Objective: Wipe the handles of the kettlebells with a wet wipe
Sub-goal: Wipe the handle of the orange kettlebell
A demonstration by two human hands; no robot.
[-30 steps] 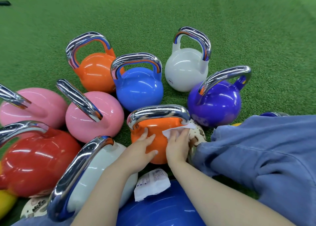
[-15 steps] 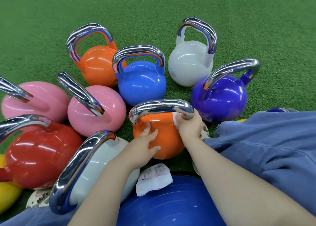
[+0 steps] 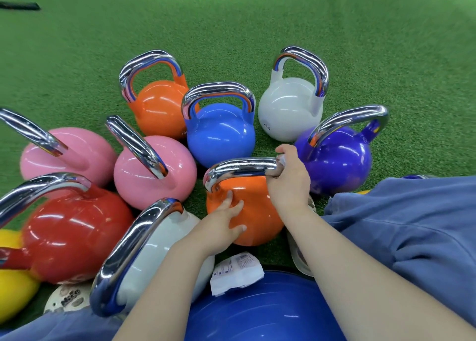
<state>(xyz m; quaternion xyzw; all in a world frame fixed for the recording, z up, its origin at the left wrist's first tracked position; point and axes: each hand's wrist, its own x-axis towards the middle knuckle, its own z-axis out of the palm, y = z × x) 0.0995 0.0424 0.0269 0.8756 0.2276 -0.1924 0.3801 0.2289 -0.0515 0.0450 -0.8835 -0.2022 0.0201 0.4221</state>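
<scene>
Chrome handle [image 3: 242,166] of near orange kettlebell [image 3: 253,212] among the cluster on turf, gripped at its right end through wet wipe [image 3: 282,159] by right hand [image 3: 289,179], left hand [image 3: 222,226] spread flat steadying; best dragged slowly, wrapped fully.

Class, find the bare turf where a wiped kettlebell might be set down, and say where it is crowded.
Open turf lies beyond the far orange kettlebell and white kettlebell. A narrow strip separates the white one from the light blue kettlebell. Crowded: the near cluster round both hands.
</scene>
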